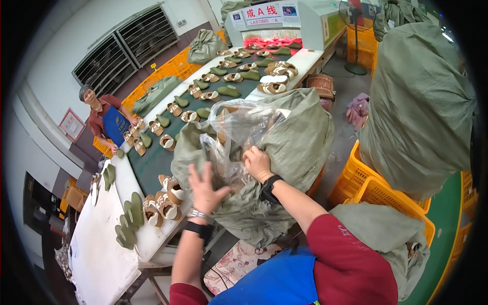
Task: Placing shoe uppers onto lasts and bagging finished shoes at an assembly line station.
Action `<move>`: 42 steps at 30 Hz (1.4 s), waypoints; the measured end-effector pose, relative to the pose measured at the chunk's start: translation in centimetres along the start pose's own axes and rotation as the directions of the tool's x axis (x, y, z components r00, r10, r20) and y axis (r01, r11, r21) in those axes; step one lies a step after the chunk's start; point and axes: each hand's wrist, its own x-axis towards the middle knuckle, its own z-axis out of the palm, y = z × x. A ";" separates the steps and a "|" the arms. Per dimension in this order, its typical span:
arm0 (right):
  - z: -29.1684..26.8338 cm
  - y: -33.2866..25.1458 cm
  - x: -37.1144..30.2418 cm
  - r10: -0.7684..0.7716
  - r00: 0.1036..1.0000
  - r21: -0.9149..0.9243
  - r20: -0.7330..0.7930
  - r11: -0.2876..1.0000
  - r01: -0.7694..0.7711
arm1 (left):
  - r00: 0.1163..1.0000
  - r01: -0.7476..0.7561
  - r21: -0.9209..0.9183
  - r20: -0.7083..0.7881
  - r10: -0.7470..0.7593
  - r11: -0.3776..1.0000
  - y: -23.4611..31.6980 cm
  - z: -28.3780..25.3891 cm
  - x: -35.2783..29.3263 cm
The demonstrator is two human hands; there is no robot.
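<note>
A large grey-green woven sack (302, 132) stands in front of me, its mouth gaping. A clear plastic bag (244, 119) lines it and bulges out of the top. Brown, shoe-like shapes show dimly through the plastic. My right hand (258, 163) is closed, its fingers curled on the plastic at the sack's mouth. My left hand (206, 193) is over the sack's near left side, fingers spread and slightly blurred. Just left of it, several brown-and-white shoes (168, 205) stand on the white table edge, beside green shoe lasts (133, 211).
A dark green conveyor belt (152, 173) carries rows of shoes and lasts away from me. A person in a blue apron (116, 124) works at its left side. On the right are yellow crates (356, 173), a tall stuffed sack (417, 112) and a standing fan (356, 46).
</note>
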 end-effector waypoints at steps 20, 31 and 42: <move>-2.3 7.8 -5.4 0.397 0.898 0.056 -0.192 0.918 -0.394 | 0.965 0.147 -0.004 0.219 -0.142 0.989 -0.6 14.7 2.1; -9.3 7.9 -6.7 0.340 0.940 -0.005 0.025 0.941 -0.340 | 0.973 -0.116 -0.160 0.180 0.145 0.980 -0.8 13.7 0.5; -16.1 5.5 -8.1 0.471 0.882 -0.115 0.028 0.878 -0.465 | 0.978 -0.170 -0.312 0.066 0.199 0.935 2.6 1.6 -6.4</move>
